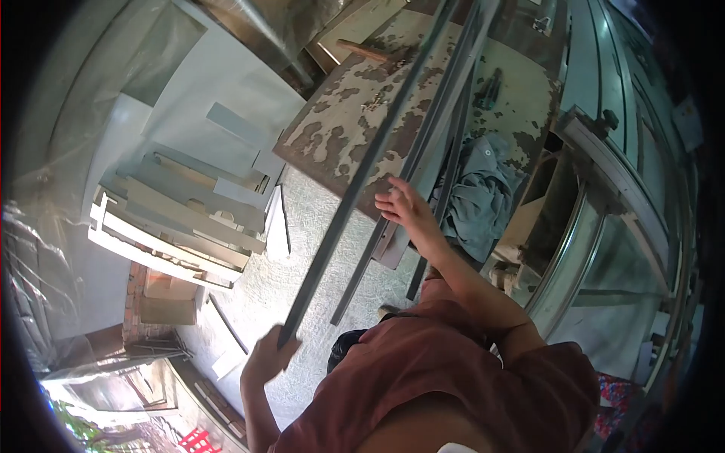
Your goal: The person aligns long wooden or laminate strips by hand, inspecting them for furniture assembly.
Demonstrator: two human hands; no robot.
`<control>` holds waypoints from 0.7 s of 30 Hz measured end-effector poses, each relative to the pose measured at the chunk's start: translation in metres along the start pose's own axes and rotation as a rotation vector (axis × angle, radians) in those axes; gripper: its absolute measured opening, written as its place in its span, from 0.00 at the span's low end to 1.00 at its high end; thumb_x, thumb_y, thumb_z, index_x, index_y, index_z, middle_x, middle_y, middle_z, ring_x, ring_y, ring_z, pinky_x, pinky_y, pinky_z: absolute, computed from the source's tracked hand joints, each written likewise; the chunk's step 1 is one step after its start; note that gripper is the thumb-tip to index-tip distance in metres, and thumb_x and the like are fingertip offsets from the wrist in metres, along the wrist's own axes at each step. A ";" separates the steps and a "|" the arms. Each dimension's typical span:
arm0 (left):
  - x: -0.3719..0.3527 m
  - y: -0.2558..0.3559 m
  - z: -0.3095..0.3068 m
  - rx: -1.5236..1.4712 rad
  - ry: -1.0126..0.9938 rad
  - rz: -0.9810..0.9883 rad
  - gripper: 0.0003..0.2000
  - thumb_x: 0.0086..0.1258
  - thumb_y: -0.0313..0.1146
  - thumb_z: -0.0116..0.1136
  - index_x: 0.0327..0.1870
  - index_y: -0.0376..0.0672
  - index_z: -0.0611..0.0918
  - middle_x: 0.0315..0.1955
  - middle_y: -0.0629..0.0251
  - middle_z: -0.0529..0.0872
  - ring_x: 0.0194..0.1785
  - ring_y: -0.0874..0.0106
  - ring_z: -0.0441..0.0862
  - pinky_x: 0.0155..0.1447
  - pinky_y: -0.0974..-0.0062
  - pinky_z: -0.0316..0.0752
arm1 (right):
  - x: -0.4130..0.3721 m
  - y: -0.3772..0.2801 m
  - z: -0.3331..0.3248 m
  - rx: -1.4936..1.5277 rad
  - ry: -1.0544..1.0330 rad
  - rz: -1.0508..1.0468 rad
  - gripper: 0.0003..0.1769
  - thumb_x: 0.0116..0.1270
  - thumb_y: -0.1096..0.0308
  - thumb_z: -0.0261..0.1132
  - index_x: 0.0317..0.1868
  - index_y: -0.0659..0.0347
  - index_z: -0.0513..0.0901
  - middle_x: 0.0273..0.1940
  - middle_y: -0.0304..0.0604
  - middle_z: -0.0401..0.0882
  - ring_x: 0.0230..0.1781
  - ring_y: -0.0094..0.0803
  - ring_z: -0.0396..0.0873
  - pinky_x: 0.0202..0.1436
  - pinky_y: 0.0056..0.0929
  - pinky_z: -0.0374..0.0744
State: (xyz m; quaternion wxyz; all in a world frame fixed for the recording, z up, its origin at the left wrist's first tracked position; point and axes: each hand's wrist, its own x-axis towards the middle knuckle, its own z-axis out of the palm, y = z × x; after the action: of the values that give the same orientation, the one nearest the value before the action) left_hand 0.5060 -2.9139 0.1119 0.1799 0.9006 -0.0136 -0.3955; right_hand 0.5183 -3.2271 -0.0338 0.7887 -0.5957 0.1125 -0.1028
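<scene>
At the lower left, my left hand [270,355] is wrapped round the near end of a long dark metal bar [332,234]. The bar runs up and away across a worn table [317,143]. My right hand [406,210] is over the table's near edge, its fingers apart and loosely bent, with nothing visible in them. Beside it lies a second long bar [355,283], its end jutting past the edge. A third, dark bar [418,275] lies further right, next to a crumpled grey cloth [483,189].
A hand tool with dark green handles [492,89] and a wooden handle [362,50] lie on the table. Light panels and strips [174,219] are stacked at left. A metal frame with a rail [604,158] stands at right. Thin strips lie on the pale floor [302,219].
</scene>
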 end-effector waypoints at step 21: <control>-0.132 -0.369 0.137 -0.968 0.768 -0.405 0.22 0.65 0.51 0.49 0.38 0.37 0.79 0.19 0.69 0.66 0.11 0.80 0.62 0.13 0.81 0.58 | -0.065 0.036 0.103 0.726 -0.295 0.736 0.20 0.66 0.57 0.55 0.55 0.55 0.67 0.49 0.46 0.75 0.51 0.34 0.75 0.53 0.35 0.75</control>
State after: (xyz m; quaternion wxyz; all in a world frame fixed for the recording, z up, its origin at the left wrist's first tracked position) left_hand 0.2732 -2.5903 -0.0034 0.4792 0.7799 0.4013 -0.0330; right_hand 0.4881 -3.1039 -0.0375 0.9353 -0.2138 0.1589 0.2330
